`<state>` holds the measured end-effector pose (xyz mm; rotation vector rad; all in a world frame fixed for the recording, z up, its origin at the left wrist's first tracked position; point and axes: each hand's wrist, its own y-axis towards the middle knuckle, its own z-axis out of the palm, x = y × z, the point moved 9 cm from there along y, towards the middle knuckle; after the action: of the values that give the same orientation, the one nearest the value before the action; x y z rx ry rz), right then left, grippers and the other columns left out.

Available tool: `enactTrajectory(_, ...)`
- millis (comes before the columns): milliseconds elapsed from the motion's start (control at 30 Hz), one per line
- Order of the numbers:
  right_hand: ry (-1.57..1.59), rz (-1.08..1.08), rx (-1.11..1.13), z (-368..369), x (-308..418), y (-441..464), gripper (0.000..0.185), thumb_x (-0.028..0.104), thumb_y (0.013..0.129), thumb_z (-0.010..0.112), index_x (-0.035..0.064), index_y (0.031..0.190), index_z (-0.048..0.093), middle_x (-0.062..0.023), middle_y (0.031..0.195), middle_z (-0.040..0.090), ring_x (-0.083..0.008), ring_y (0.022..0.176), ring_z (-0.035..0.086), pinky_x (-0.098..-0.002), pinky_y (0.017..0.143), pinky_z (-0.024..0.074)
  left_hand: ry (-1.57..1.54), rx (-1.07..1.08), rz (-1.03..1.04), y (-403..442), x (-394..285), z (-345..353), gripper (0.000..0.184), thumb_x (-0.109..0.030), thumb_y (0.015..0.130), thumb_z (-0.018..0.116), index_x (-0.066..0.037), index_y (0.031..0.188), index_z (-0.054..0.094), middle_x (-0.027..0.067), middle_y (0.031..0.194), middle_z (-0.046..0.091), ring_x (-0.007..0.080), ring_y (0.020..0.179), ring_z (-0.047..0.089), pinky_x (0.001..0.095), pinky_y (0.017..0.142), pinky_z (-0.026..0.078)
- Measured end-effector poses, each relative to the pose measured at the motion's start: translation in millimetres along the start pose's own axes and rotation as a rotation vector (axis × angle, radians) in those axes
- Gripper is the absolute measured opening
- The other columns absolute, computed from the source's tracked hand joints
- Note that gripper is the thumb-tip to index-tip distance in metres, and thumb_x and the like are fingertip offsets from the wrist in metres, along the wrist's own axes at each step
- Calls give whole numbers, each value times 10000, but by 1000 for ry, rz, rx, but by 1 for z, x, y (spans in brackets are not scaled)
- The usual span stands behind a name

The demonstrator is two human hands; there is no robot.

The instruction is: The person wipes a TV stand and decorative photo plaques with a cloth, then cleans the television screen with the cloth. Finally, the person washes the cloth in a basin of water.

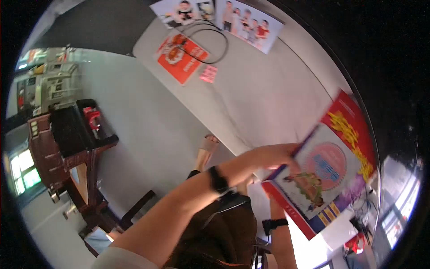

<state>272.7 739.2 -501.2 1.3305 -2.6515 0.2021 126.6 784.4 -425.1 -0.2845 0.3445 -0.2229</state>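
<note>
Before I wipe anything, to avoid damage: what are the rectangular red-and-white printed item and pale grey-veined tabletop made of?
The printed item: probably card, from its straight edges and colour print; finish unclear. The tabletop: smooth-looking, perhaps stone or laminate, given faint veins.

A broad lane opens across the middle of the tabletop (268,101), between the pink slip (208,74) at far left and the big red-edged booklet (320,172)! That booklet walls off the near right, left hand (281,156) at its edge, while a looped black cable (227,43) crosses the orange sheet (190,62) and a group photo (249,24) occupies the far side.
</note>
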Motion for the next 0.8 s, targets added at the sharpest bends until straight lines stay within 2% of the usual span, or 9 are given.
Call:
enactTrajectory(167,31,-296,122,34,102,41,571,357,924,467,75,1414,391,-151,1502,299,-341,1389,245,-490,1144,166,581,-42,-148,75,-9,-36,691,-41,668,764,32,1286,463,144,987,667,210,838,649,314,750,531)
enactTrajectory(233,-7,-318,120,44,123,78,576,363,922,468,76,1416,389,-151,1503,296,-340,1391,240,-489,1145,162,1267,-452,-230,71,-27,-80,654,-89,695,764,39,1269,478,201,1061,638,257,938,638,353,826,514)
enactTrajectory(333,-45,-205,152,51,140,141,585,371,920,469,77,1418,385,-150,1504,292,-339,1394,233,-489,1147,155,1457,-718,428,13,-94,-73,498,-177,770,724,31,1180,534,273,1184,531,337,1142,529,411,999,405)
enactTrajectory(400,-31,-94,283,46,147,158,649,334,833,537,88,1413,385,-162,1495,289,-375,1392,222,-606,1115,109,1003,-968,328,-69,-152,-106,350,-204,824,658,-15,1105,572,170,1061,590,333,1100,537,431,907,434)
enactTrajectory(433,92,-53,170,26,153,166,638,304,808,548,82,1390,410,-172,1487,296,-393,1387,224,-624,1103,120,1593,-1085,781,-113,-190,-120,302,-193,829,651,-54,1089,588,148,988,590,310,1038,543,434,879,427)
enactTrajectory(467,211,-13,45,4,159,177,628,275,784,560,76,1367,435,-181,1479,303,-410,1382,226,-642,1092,131,1581,-1286,679,-157,-223,-152,298,-190,819,666,-43,1066,588,150,978,576,317,987,535,444,902,407)
enactTrajectory(500,100,1,30,-10,171,183,614,225,744,591,66,1323,465,-206,1419,353,-419,1336,289,-625,1071,203,892,-1288,900,-204,-242,-181,338,-220,817,682,-26,1074,579,152,1023,566,335,1019,514,460,920,390)
enactTrajectory(533,95,15,15,-24,186,201,614,225,744,591,66,1323,465,-206,1419,353,-419,1336,289,-625,1071,203,1792,-1743,838,-246,-268,-208,477,-276,802,709,-5,1154,533,172,1119,543,363,1080,491,476,941,377)
enactTrajectory(800,318,173,-22,37,266,317,369,260,803,692,46,1076,565,-166,1084,518,-348,1033,494,-428,870,442,1903,-1681,524,-326,-351,-308,793,-350,682,799,-11,1297,430,262,1216,474,454,1116,462,492,958,396)
